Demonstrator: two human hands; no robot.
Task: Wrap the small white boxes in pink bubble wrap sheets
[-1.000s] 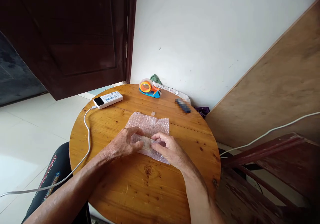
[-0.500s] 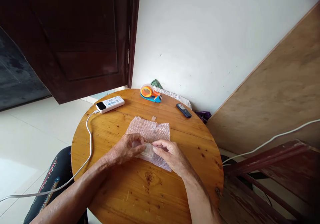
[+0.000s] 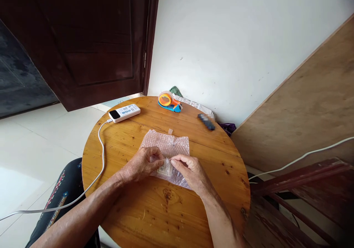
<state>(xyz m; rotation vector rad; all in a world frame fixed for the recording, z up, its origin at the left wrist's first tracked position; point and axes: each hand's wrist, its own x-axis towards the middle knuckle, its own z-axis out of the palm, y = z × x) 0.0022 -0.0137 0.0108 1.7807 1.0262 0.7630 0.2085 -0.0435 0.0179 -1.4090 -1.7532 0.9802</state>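
A sheet of pinkish, clear bubble wrap [image 3: 177, 143] lies spread on the round wooden table [image 3: 132, 211]. On its near part, a small flat pale item [image 3: 163, 170] with dark markings shows through clear plastic; its kind I cannot make out. My left hand [image 3: 145, 162] comes in from the left, thumb and forefinger pinched on the plastic at the item's far edge. From the right, my right hand [image 3: 190, 170] pinches the same plastic, its fingertips close to the left ones. The fingers partly hide the item and the fold.
A white power bank [image 3: 125, 113] with a plugged-in white cable [image 3: 101, 156] is at the back left. An orange and blue tape dispenser [image 3: 170, 102] stands at the back edge. A dark, blurred oblong object [image 3: 206, 122] lies right of it. A small clear tab [image 3: 170, 131] touches the wrap's far edge.
My fingertips have drawn closer together and pinch the plastic up above the item. More of the item's marked surface shows. The whole view has shifted slightly.
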